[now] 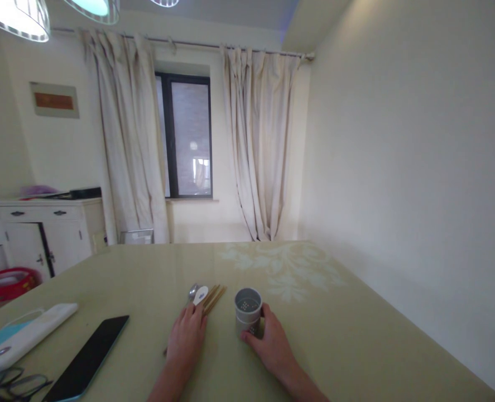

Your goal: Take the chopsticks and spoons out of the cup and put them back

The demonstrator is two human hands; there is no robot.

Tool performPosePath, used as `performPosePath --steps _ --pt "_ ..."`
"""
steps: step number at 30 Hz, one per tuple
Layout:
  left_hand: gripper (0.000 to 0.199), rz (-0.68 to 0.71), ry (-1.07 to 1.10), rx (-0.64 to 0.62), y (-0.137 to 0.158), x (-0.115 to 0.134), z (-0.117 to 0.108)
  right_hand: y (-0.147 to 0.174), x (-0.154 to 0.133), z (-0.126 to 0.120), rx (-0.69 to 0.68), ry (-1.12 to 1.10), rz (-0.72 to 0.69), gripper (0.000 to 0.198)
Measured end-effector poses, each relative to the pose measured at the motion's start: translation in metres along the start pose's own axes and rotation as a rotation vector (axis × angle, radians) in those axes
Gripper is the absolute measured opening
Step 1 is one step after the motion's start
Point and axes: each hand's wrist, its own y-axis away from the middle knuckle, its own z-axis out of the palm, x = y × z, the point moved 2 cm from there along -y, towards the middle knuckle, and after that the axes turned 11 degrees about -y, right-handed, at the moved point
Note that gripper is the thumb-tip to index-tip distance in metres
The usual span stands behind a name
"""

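My right hand (270, 341) is closed around the lower side of a grey utensil holder (248, 324), thumb in front and fingers at its right. The holder stands upright on the table, and small holes show in its bottom and lower wall. To its left, my left hand (187, 333) is closed over a bunch of utensils lying on the table. A metal spoon (193, 291), a white spoon (201, 295) with a blue mark and several wooden chopsticks (214, 298) stick out beyond its fingers. The palm hides most of their handles.
On the left of the table (147, 273) lie a dark phone (90, 354), a white power strip (29, 335), a blue item (4, 338) and tangled black cables (10, 385). A wall (414, 195) runs along the right edge. A white cabinet (65, 234) and red basket (10, 283) stand beyond the table.
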Motion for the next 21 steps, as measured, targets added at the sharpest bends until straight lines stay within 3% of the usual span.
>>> performPosePath --steps 21 --pt "0.035 0.013 -0.011 0.004 0.0006 0.0047 -0.0061 0.0031 -0.0023 -0.0027 0.013 0.036 0.000 0.064"
